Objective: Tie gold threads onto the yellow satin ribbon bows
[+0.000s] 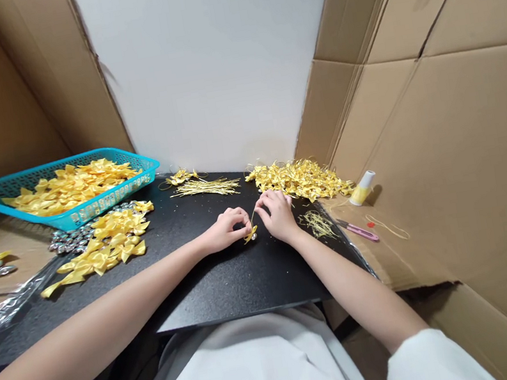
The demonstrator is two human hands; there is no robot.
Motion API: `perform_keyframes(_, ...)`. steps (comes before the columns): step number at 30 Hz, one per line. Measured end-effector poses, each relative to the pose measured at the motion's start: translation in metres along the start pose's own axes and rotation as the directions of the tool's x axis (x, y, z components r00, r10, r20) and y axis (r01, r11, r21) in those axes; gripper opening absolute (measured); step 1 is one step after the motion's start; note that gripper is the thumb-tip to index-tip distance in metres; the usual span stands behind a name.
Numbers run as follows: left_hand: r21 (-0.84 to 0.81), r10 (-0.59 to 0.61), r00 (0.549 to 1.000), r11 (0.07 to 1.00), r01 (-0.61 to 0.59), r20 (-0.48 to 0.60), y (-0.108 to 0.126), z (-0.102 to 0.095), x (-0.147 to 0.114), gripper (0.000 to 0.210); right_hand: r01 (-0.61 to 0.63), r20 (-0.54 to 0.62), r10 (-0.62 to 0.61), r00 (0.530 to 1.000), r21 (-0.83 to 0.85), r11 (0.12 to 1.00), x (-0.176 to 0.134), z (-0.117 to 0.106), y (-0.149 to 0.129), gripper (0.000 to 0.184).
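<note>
At the middle of the black table, my left hand [228, 229] is closed in a pinch on a small yellow ribbon bow [250, 235]. A silvery round piece [254, 236] shows at the bow's lower side. From the bow a thin gold cord [253, 216] runs up to my right hand [277, 213], whose fingertips are pinched on it. A bundle of straight gold cords [207, 187] lies beyond my left hand. Behind my right hand spreads a heap of yellow bows with cords [300, 179].
At left, a turquoise basket [135, 182] holds many yellow bows; loose bows [115, 236] and silvery pieces [72, 240] lie before it. Cord scraps [318, 224], a pink-handled cutter [362, 232] and a thread spool [363, 188] are at right. Cardboard walls [458, 136] flank the table.
</note>
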State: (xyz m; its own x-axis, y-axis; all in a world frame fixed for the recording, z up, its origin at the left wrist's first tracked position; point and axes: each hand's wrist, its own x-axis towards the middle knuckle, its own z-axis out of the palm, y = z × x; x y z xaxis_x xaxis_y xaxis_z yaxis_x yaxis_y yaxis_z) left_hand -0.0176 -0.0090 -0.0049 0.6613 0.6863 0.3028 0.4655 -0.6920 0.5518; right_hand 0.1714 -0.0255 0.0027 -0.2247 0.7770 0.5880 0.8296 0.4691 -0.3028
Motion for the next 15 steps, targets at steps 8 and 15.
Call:
perform_keyframes(8,-0.057,-0.028,1.000,0.998,0.029,0.009,-0.0059,0.0000,0.0025,0.023,0.004,0.049,-0.005,0.999,0.017,1.000,-0.0011,0.0014,0.0006,0.013)
perform_keyframes(15,-0.039,-0.025,1.000,0.999,0.026,0.019,-0.0016,-0.0011,0.0012,0.030,0.005,0.053,-0.007,0.999,0.030,1.000,-0.0012,0.0002,-0.0017,0.014)
